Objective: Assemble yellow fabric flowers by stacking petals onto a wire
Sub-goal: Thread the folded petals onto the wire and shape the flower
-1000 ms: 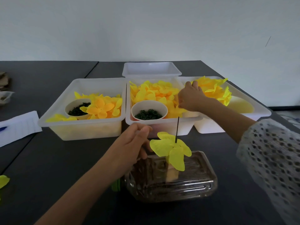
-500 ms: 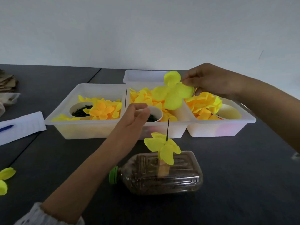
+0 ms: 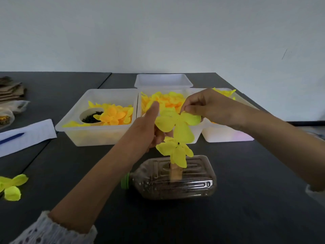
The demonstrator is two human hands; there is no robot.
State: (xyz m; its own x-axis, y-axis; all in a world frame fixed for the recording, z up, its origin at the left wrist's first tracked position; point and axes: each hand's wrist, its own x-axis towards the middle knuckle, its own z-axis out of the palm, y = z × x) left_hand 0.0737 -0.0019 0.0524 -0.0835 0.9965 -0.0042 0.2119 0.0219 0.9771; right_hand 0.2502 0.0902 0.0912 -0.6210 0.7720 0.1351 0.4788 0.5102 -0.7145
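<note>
Landmark = bottle [image 3: 177, 180], lying on its side on dark worktop [image 3: 246, 217]. Far left of it: loose petals [image 3: 11, 186]. Behind-left: tub [image 3: 98, 118] w/ petals + cup of dark bits. Just above bottle: left hand [image 3: 149, 127], fingers curled behind petal piece [image 3: 177, 123]; right hand [image 3: 207, 108] pinches its upper right lobe. Below the piece, atop bottle: stacked petals [image 3: 175, 150]. Wire barely visible.

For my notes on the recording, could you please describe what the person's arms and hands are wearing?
Both hands, left hand and right hand, are bare, with no gloves, rings or watch in view. The forearms are uncovered. A white eyelet-lace sleeve with small holes ends at the left elbow; a pale sleeve edge shows on the right.
</note>
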